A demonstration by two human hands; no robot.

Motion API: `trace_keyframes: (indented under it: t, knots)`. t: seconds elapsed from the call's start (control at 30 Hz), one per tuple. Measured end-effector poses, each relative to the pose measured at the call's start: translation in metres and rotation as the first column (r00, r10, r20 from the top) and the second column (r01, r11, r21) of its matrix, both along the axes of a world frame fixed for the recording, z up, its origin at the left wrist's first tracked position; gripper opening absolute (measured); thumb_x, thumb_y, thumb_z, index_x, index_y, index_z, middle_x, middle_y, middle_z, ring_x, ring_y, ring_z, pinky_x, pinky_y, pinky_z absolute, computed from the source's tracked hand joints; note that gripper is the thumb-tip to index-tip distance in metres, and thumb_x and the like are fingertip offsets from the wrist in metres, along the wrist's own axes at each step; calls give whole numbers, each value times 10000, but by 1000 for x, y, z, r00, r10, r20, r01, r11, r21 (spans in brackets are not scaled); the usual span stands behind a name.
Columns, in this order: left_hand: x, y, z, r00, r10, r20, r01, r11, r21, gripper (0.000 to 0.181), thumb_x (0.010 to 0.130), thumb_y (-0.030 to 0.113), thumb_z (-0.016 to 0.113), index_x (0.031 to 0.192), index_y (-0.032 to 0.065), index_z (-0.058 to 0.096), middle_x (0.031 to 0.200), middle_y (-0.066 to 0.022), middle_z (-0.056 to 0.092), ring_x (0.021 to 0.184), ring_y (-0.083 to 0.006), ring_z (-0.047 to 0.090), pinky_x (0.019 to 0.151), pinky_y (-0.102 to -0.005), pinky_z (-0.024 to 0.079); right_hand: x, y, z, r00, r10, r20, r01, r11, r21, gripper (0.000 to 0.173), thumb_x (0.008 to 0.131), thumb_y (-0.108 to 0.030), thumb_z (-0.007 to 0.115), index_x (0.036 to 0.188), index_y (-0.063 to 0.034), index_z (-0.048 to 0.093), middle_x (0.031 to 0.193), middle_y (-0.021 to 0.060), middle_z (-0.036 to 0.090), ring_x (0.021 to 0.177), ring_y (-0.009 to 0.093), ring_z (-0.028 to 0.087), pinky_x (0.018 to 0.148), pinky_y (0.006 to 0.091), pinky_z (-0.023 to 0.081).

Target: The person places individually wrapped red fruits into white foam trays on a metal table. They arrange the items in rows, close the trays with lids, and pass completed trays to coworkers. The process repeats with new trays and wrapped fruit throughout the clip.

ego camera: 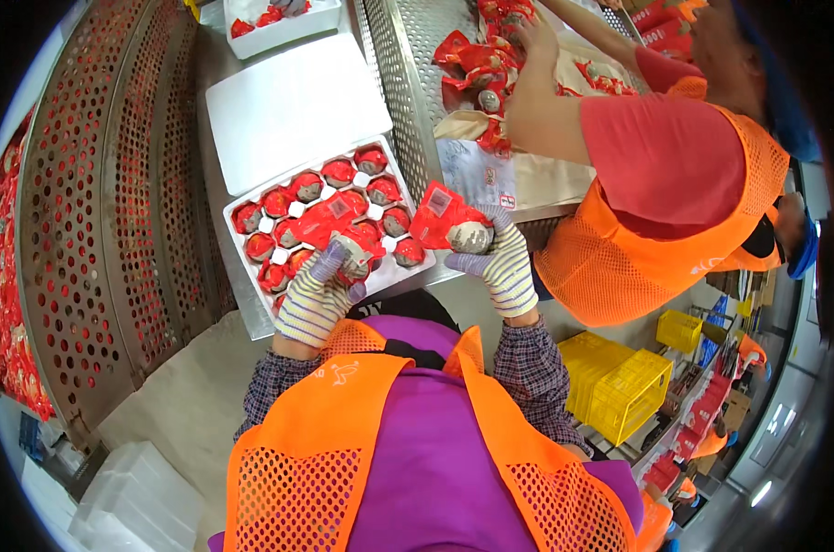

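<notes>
My left hand (317,293), in a striped knit glove, holds a grey-coated egg in a red and clear plastic wrapper (353,257) over the near part of a white foam box (411,270). Rows of similar red-wrapped eggs (306,187) sit in the box's round pockets; my left hand and its egg hide some of them. My right hand (503,259), gloved alike, grips another grey-coated egg (471,237) just right of the box. Its red wrapper (433,214) spreads to the left and bears a pale label. The white foam lid (298,114) lies behind the box.
Perforated metal panels (130,193) rise at the left. A perforated metal divider (404,90) stands right of the lid. A co-worker in an orange vest (617,255) reaches over red-wrapped items (482,62) at the right. Yellow crates (617,383) stand lower right, white foam boxes (137,500) lower left.
</notes>
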State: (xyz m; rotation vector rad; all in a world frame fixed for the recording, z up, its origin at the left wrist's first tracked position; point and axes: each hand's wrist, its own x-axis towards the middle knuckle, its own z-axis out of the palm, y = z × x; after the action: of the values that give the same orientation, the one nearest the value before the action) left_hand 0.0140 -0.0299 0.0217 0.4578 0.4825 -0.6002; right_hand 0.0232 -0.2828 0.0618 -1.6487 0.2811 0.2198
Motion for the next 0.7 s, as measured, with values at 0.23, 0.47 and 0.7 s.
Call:
trace_keyframes:
  t: [0.23,0.47,0.7]
  knots:
    - [-4,-1,2,996,-2,-92,7,999,46,397,815,309,660,1129,86,562,977,-43,648,835,-176,644,408,-194,428,-10,15,1,996,21,90,-27,998,63,594,565,-15,807,1095,-19,539,963,74,599,889,134,570,792,275,493]
    - [-9,8,2,997,38,-68,-34,997,67,384,818,312,654,1133,112,565,1026,-34,633,863,-179,629,463,-220,445,-18,23,-12,993,103,65,-105,994,21,572,657,-29,748,1175,-13,507,999,65,593,908,138,573,790,261,487]
    - [-19,28,-22,987,108,-115,-95,989,116,386,781,291,705,1088,105,562,999,-53,614,900,-217,604,784,-396,517,-15,35,-2,996,88,-33,-80,980,181,603,716,-29,685,1263,-14,432,1142,124,548,986,165,552,818,272,474]
